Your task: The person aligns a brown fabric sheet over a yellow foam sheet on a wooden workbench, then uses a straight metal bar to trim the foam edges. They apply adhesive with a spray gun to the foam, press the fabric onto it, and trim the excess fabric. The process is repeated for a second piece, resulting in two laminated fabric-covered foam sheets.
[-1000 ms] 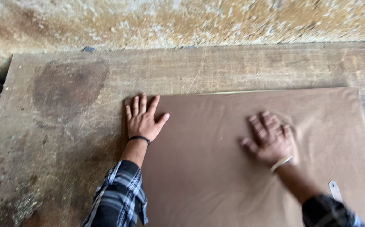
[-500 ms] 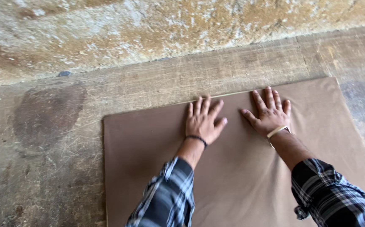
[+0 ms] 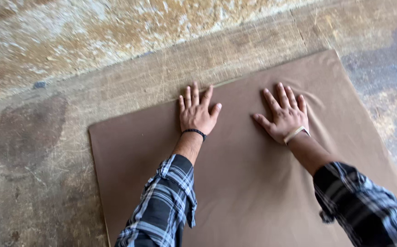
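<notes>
While both palms press flat against it, the brown cloth (image 3: 253,183) lies spread on the worn wooden counter (image 3: 47,183), covering its right and lower portion. The cloth's far edge runs just beyond the fingertips; its left edge lies well to the left of the left hand.

The left hand (image 3: 197,114) is released, fingers extended and slightly spread, palm down on the cloth near its far edge. A dark band (image 3: 194,132) circles the wrist, and a plaid sleeve (image 3: 162,206) covers the forearm.

The right hand (image 3: 283,114) is likewise released, fingers extended, palm down on the cloth, near the left hand but apart from it. A light band (image 3: 295,133) sits at its wrist. Small wrinkles (image 3: 315,103) in the cloth radiate just beside its fingers on the right.

A dark stain (image 3: 27,132) marks the bare counter, well apart from the cloth's left edge. A mottled, peeling wall (image 3: 116,32) rises behind the counter.
</notes>
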Tool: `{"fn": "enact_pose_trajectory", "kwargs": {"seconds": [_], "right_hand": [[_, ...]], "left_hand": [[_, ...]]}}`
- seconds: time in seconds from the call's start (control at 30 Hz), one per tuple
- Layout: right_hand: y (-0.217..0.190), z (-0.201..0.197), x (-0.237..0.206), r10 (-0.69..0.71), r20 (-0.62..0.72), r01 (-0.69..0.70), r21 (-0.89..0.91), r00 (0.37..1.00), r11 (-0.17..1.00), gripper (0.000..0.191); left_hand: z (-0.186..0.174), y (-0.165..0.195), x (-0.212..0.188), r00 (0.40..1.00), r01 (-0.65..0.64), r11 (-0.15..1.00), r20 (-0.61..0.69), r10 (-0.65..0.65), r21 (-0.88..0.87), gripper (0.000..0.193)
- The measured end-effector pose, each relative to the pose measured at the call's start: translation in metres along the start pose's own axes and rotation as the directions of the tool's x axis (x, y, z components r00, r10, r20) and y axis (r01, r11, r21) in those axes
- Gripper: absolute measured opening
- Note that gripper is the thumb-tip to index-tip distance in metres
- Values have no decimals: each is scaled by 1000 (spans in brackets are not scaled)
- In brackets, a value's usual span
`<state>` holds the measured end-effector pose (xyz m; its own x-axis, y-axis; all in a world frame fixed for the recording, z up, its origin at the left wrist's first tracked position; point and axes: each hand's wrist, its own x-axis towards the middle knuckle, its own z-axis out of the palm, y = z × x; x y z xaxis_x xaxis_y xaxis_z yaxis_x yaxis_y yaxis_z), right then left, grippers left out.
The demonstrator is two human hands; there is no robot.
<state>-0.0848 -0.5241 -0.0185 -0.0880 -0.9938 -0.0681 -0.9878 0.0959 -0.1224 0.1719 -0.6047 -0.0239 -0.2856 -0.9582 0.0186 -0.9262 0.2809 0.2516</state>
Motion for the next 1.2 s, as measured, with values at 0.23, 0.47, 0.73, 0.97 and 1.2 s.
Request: {"fn": "enact_pose_trajectory", "kwargs": {"seconds": [0.23, 0.47, 0.73, 0.97, 1.2], "right_hand": [[3, 7, -7, -2, -6, 2, 16, 1000, 1000, 88], [-8, 5, -2, -57, 4, 57, 28, 998, 998, 87], [-12, 30, -169, -222, 3, 220, 109, 975, 969, 74], [6, 32, -400, -302, -35, 304, 91, 953, 948, 73], [12, 15, -511, -347, 0, 346, -29, 938, 938, 72]], "left_hand": [[12, 96, -190, 967, -219, 972, 111, 228, -86, 80], [81, 218, -404, 801, -596, 803, -78, 594, -6, 58], [74, 236, -480, 742, -646, 620, -177, 646, -446, 37], [14, 141, -498, 993, -93, 979, -89, 78, -179, 73], [-4, 135, -565, 989, 134, 991, 61, -134, 3, 78]]}}
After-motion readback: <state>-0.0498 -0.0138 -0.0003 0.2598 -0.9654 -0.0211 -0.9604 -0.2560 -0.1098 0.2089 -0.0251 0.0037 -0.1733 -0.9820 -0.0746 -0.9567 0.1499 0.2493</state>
